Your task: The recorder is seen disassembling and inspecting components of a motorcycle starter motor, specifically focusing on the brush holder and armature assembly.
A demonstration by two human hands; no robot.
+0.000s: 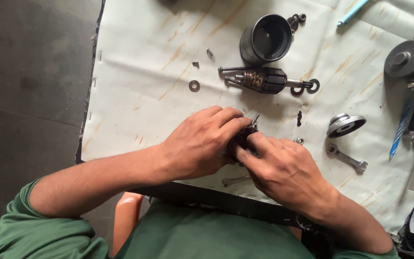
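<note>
Both hands meet near the front edge of a stained white sheet (pixel 140 62) on the table. My left hand (pixel 202 144) and my right hand (pixel 283 168) together grip a small dark metal part (pixel 243 137) with a short metal stud sticking up from it; most of the part is hidden by my fingers. Beyond my hands lie a motor armature (pixel 264 79) with copper windings and a dark cylindrical housing (pixel 266 38) on its side.
A washer (pixel 194 86), a small screw (pixel 195 64) and a spring (pixel 210 53) lie on the left. At the right are a round metal cap (pixel 345 124), a small spanner (pixel 347 159), a grey cast housing (pixel 410 58) and several hand tools. Another spanner (pixel 235 180) lies under my hands.
</note>
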